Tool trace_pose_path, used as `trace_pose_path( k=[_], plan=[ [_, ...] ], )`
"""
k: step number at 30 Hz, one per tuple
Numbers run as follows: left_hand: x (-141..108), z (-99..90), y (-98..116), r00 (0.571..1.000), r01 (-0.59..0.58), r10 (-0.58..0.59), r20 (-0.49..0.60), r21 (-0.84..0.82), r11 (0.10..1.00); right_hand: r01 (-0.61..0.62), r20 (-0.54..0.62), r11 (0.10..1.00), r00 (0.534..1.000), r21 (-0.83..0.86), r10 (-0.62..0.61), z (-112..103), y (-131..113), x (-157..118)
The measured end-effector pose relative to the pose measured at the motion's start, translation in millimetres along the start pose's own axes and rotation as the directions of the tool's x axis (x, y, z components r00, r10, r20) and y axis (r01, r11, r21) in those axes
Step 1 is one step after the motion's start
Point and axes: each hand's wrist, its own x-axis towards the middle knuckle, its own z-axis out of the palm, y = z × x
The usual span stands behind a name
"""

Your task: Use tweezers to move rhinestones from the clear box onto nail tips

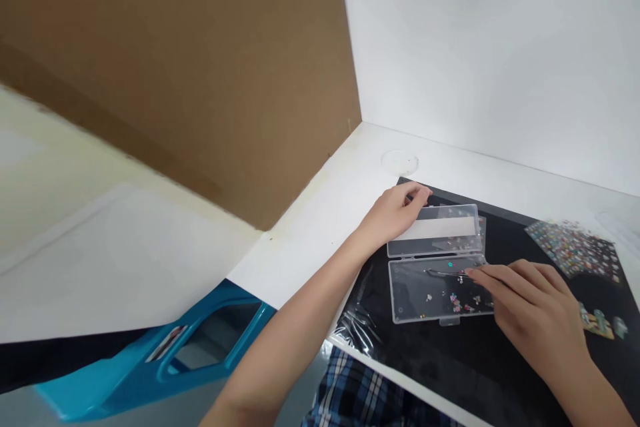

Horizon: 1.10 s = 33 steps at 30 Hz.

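Observation:
A clear plastic case point(410, 293) lies opened flat on a black mat point(450, 373), with small colourful rhinestones and charms point(455, 303) scattered in its lower half. My right hand point(540, 307) pinches a pair of thin metal tweezers point(443, 273), whose tips reach over the tray's upper part. My left hand point(400, 210) rests at the upper left of the clear lid point(433, 247), which has a white strip across it. Its fingers are curled in, and whatever they may hold is hidden.
A sheet of small stickers point(575, 250) lies at the mat's right, above a cluster of small figures point(597, 323). Behind the mat sits a clear round disc point(400, 162). A brown board point(225, 80) stands left; a blue plastic object point(200, 347) is below the table.

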Motion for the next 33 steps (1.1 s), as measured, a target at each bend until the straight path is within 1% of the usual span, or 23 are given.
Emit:
trace_pose_path(
  k=[5,8,12,20,27,33],
  plan=[
    [2,0.7,-3,1.000,-0.014,0.014,-0.004,-0.005,1.000,-0.003,0.040,1.000,0.999,-0.008,0.003,2,0,0],
    [3,0.7,-4,0.999,-0.031,0.032,-0.009,0.010,0.999,-0.023,0.031,1.000,0.999,-0.008,0.023,3,-1,1],
    [2,0.1,-4,1.000,-0.025,0.025,-0.003,0.013,1.000,-0.040,0.025,0.999,0.999,-0.001,0.040,2,-1,0],
    [3,1.2,-5,1.000,-0.022,0.022,-0.012,0.003,1.000,-0.053,0.054,0.999,0.997,-0.011,0.053,0,-2,3],
    [3,1.0,-4,1.000,-0.009,0.009,-0.013,0.023,1.000,-0.036,0.069,0.999,0.997,-0.034,0.039,-1,-9,5],
    [3,0.8,-4,1.000,-0.005,0.005,-0.001,0.033,0.999,-0.010,0.052,0.996,0.999,-0.092,0.015,-3,-20,3]
  ],
)
